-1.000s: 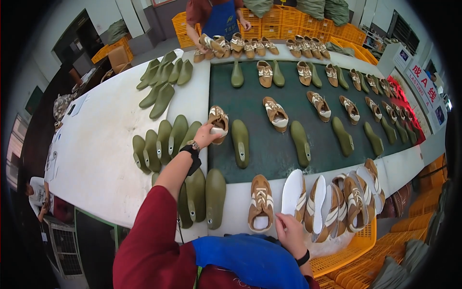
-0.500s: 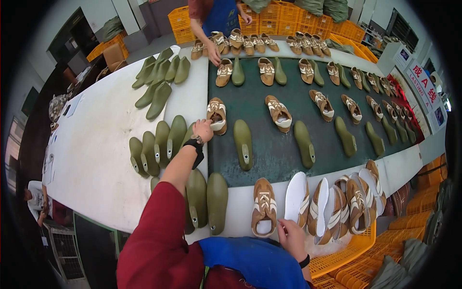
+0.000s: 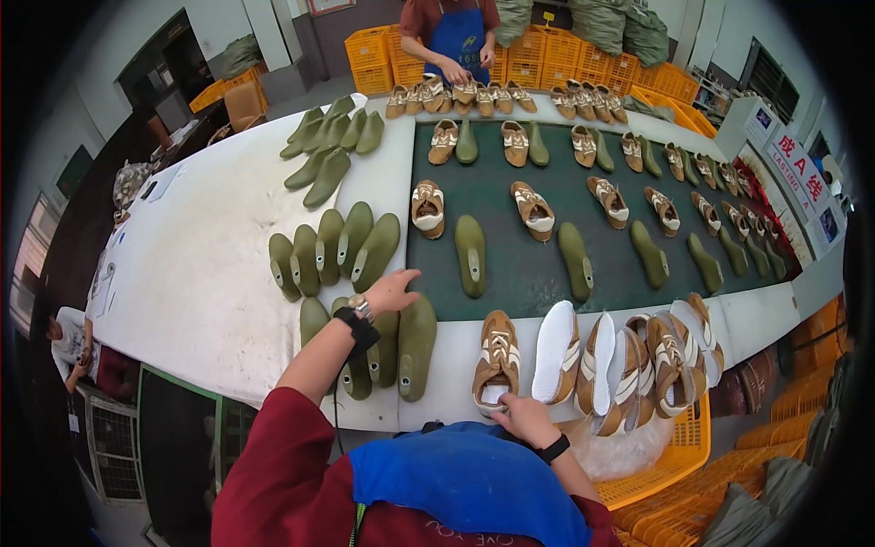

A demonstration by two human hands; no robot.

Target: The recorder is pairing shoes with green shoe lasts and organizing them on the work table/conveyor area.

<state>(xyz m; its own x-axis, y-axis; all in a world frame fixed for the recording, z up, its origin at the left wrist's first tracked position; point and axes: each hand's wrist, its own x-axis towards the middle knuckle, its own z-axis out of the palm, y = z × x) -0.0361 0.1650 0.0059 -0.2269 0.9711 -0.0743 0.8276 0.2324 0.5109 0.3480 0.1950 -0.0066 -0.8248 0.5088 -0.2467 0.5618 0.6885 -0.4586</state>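
Note:
My left hand (image 3: 390, 292) is open, palm down, at the edge of the dark green belt (image 3: 519, 278), just above a cluster of olive green shoe lasts (image 3: 415, 342). It holds nothing. My right hand (image 3: 521, 416) grips the heel of a brown and white shoe (image 3: 498, 351) standing at the near table edge. Beside that shoe, a row of similar shoes (image 3: 638, 365) leans on edge, white soles showing. On the belt ahead of my left hand lie a brown and white shoe (image 3: 427, 206) and a single green last (image 3: 470, 255).
More green lasts (image 3: 333, 246) lie on the white table (image 3: 200, 273). Pairs of shoes and lasts run along the belt to the far right. A co-worker in a blue apron (image 3: 453, 36) handles shoes at the far end. A yellow basket (image 3: 679, 451) hangs at my right, and yellow crates (image 3: 556, 55) are stacked behind.
My left hand let go of the brown and white shoe on the belt and drew back toward the lasts. My right hand shifted left from the white sole to the brown shoe's heel.

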